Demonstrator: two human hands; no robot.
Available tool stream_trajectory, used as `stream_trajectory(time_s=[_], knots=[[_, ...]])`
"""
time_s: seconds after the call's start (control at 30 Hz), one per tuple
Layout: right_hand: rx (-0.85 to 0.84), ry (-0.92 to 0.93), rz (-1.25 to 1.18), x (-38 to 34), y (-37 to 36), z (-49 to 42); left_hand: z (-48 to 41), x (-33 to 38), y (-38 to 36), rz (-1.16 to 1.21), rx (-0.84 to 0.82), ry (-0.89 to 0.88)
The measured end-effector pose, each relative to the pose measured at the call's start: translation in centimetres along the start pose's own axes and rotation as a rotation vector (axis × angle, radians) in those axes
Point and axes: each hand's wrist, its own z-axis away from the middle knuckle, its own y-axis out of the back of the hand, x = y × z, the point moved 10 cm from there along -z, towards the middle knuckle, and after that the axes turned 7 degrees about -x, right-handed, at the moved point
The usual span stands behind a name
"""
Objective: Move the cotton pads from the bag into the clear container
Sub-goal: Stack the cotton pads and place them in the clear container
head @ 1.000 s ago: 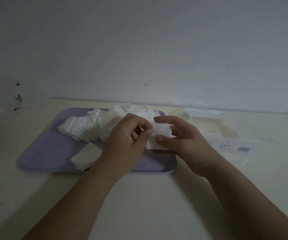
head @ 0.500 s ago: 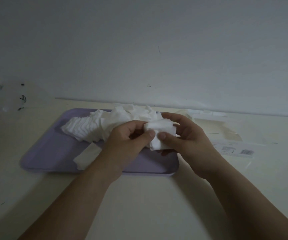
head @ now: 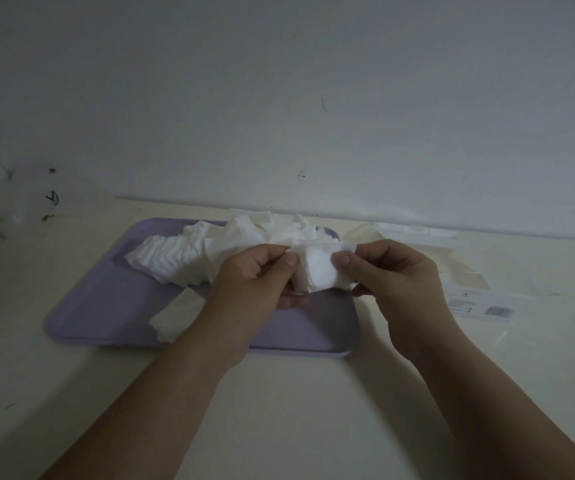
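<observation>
Centre frame, above the tray (head: 106, 306) | your left hand (head: 262, 275) and right hand (head: 393, 282) pinch one stack of cotton pads (head: 317, 271) | big heap (head: 175, 258) lies on tray, transfer looks early

cream table (head: 296, 410) bears a lavender tray (head: 106, 306) and a flattened bag (head: 469, 303).

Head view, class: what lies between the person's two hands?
A small stack of cotton pads, pinched by the left hand and right hand over the purple tray; the head view shows it.
</observation>
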Motion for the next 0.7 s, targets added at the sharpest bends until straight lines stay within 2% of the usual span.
stream_trajectory(time_s=[0.2,0.4,0.5,0.6,0.63,0.7], knots=[[-0.006,0.012,0.025,0.0,0.0,-0.1,0.1,-0.3,-0.3,-0.013,-0.014,0.021],[-0.008,0.025,0.118,0.0,-0.1,-0.1,0.3,-0.3,-1.0,0.099,-0.078,0.06],[-0.046,0.113,0.374,-0.7,-0.6,-0.1,0.4,-0.1,-0.7,-0.011,-0.067,0.029],[-0.257,0.334,0.704,-2.0,-3.6,1.0,0.5,0.0,-0.4,-0.044,-0.037,0.027],[-0.318,0.349,0.778,-1.7,-4.4,1.2,0.7,0.2,-0.4,-0.046,-0.044,0.028],[-0.355,0.238,0.835,-0.8,-4.7,1.1,0.8,0.4,-0.8,-0.07,-0.074,0.027]])
